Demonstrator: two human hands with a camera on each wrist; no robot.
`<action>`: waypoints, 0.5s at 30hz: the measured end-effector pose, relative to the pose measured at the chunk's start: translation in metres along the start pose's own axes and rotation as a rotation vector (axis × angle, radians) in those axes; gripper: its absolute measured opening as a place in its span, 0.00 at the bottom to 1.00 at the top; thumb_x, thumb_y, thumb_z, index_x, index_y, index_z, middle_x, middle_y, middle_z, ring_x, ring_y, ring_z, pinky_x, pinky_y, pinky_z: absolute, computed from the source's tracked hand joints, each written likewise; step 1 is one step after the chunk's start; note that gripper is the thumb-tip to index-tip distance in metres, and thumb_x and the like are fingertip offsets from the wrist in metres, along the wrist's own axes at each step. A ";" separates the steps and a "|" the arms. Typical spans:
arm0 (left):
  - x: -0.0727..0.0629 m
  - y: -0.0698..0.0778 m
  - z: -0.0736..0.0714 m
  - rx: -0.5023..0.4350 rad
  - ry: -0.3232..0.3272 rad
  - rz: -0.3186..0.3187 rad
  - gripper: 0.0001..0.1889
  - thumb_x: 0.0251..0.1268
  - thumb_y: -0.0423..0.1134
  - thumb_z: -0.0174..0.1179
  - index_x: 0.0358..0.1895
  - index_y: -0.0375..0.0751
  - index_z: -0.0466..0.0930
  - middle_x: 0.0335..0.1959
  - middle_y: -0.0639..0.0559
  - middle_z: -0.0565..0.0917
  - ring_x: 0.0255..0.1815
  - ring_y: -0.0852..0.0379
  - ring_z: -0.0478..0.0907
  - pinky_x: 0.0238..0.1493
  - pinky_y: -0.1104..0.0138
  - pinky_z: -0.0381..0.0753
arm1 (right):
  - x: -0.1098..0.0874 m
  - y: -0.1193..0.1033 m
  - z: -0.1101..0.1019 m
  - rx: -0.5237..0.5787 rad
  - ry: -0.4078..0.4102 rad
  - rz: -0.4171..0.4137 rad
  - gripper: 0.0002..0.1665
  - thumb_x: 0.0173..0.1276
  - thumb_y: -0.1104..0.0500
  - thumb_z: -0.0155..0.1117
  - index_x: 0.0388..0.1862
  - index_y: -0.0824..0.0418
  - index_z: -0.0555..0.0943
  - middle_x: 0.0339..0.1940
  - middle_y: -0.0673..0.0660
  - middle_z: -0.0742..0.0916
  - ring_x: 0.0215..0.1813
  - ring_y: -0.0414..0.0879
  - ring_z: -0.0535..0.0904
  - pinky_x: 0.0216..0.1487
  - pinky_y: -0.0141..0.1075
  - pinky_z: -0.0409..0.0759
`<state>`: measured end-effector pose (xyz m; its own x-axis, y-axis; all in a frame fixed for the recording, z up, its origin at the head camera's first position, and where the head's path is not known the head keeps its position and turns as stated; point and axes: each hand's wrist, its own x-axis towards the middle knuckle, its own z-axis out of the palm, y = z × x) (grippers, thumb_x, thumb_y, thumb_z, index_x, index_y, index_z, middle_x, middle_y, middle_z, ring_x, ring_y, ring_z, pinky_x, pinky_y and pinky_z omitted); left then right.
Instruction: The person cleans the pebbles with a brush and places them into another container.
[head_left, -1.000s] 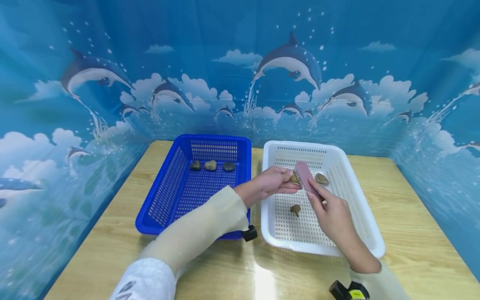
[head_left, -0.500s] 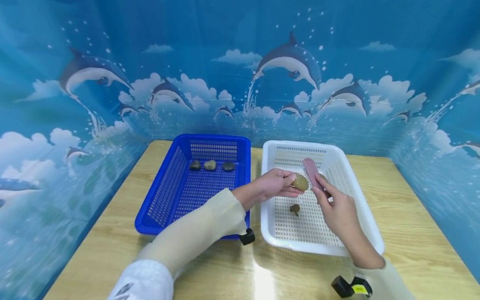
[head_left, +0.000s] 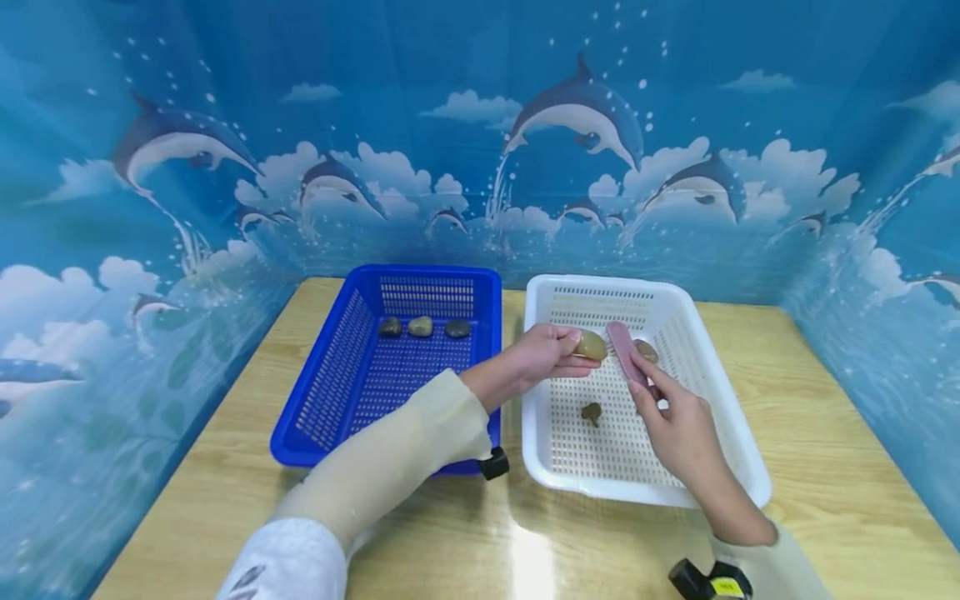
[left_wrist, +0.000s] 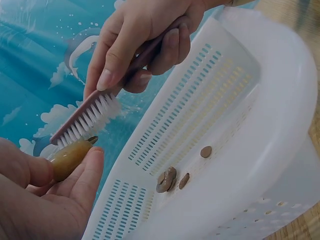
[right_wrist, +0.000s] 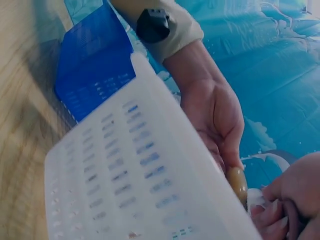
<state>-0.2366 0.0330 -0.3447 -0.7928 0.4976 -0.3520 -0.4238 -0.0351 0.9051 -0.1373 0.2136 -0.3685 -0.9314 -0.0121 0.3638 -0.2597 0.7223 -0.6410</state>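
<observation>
My left hand (head_left: 542,354) pinches a smooth yellow-brown stone (head_left: 592,346) between thumb and fingers over the white basket (head_left: 534,450). In the left wrist view a small dark bit sits at the end of the stone (left_wrist: 70,160). My right hand (head_left: 682,429) grips the handle of a pink brush (head_left: 621,343), just right of the stone. Its white bristles (left_wrist: 90,120) point towards the stone; whether they touch it I cannot tell. Inside the white basket lie another brown stone (head_left: 647,350), partly behind the brush, and a small brown clump (head_left: 592,413).
On the left stands a blue basket (head_left: 300,454) with three stones, the middle one (head_left: 420,327) paler, in a row at its far end. Both baskets rest on a wooden table (head_left: 450,542). A dolphin-printed curtain (head_left: 480,150) closes off the back and sides.
A second ago the brush covered the stone; it has since moved off to the right, baring the stone. Since half a second ago the left hand has shifted slightly up and left with the stone.
</observation>
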 end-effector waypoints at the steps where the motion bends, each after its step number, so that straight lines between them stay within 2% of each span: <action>1: 0.000 0.000 0.000 -0.005 0.002 -0.001 0.20 0.81 0.36 0.40 0.65 0.29 0.69 0.53 0.31 0.81 0.58 0.39 0.77 0.57 0.59 0.81 | 0.000 -0.001 0.000 0.005 0.002 -0.006 0.24 0.76 0.58 0.54 0.67 0.64 0.72 0.29 0.58 0.82 0.24 0.40 0.74 0.18 0.27 0.77; 6: 0.001 0.000 0.001 0.009 -0.024 -0.038 0.19 0.80 0.36 0.41 0.64 0.30 0.71 0.52 0.33 0.82 0.56 0.41 0.79 0.55 0.60 0.82 | 0.000 -0.004 0.003 0.048 0.005 -0.026 0.23 0.76 0.58 0.55 0.67 0.63 0.72 0.28 0.57 0.82 0.19 0.37 0.70 0.13 0.27 0.72; 9: 0.001 -0.003 0.005 0.061 -0.073 -0.070 0.19 0.80 0.36 0.42 0.64 0.31 0.71 0.51 0.35 0.83 0.53 0.44 0.82 0.53 0.61 0.83 | 0.001 -0.004 0.004 0.062 0.006 -0.030 0.23 0.76 0.59 0.55 0.67 0.64 0.72 0.27 0.57 0.82 0.17 0.36 0.70 0.13 0.28 0.72; 12: -0.001 -0.007 0.008 0.123 -0.122 -0.090 0.18 0.79 0.36 0.43 0.63 0.32 0.72 0.48 0.37 0.84 0.51 0.46 0.83 0.53 0.61 0.84 | 0.003 -0.003 0.004 0.071 0.003 -0.029 0.23 0.76 0.60 0.54 0.67 0.65 0.72 0.26 0.57 0.82 0.20 0.38 0.72 0.14 0.29 0.74; 15: -0.001 -0.009 0.010 0.157 -0.146 -0.094 0.18 0.79 0.36 0.44 0.63 0.32 0.73 0.47 0.37 0.85 0.50 0.46 0.83 0.54 0.60 0.83 | 0.006 -0.002 0.004 0.078 -0.011 -0.005 0.23 0.77 0.60 0.53 0.67 0.66 0.72 0.24 0.58 0.81 0.20 0.39 0.73 0.15 0.29 0.75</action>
<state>-0.2275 0.0410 -0.3498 -0.6765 0.6125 -0.4089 -0.4109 0.1468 0.8998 -0.1427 0.2094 -0.3675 -0.9326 -0.0239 0.3601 -0.2835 0.6658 -0.6902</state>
